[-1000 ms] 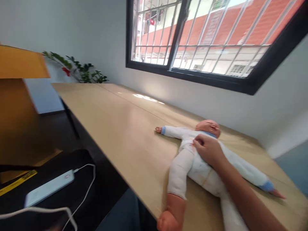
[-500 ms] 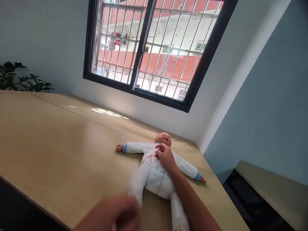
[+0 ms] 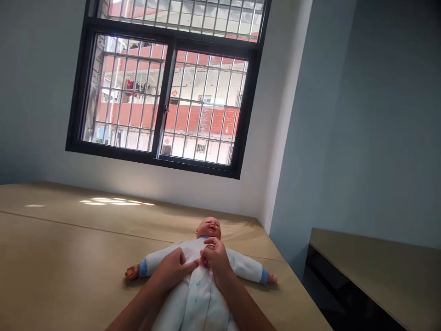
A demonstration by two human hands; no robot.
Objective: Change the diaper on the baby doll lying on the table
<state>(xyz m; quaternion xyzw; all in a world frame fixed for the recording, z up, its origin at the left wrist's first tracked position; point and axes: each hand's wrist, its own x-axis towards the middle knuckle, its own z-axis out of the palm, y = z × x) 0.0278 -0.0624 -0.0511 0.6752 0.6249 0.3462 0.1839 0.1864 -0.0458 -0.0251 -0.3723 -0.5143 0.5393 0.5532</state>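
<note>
A baby doll point(image 3: 203, 294) in a white suit with blue cuffs lies on its back on the light wooden table point(image 3: 69, 257), arms spread, head toward the window. My left hand point(image 3: 174, 269) rests on the left side of the doll's chest, fingers curled onto the fabric. My right hand point(image 3: 213, 258) sits just below the doll's chin, its fingers pinched together on the front of the suit. Both hands meet at the middle of the chest. The doll's legs are cut off by the bottom edge.
A barred window point(image 3: 165, 92) fills the wall behind the table. The table runs far to the left. To the right, past a gap, stands a second tabletop point(image 3: 379, 271) with a dark front along a blue wall.
The view has swung right and up. My left hand has come up from the table's near edge onto the doll's chest beside my right hand, which stayed there.
</note>
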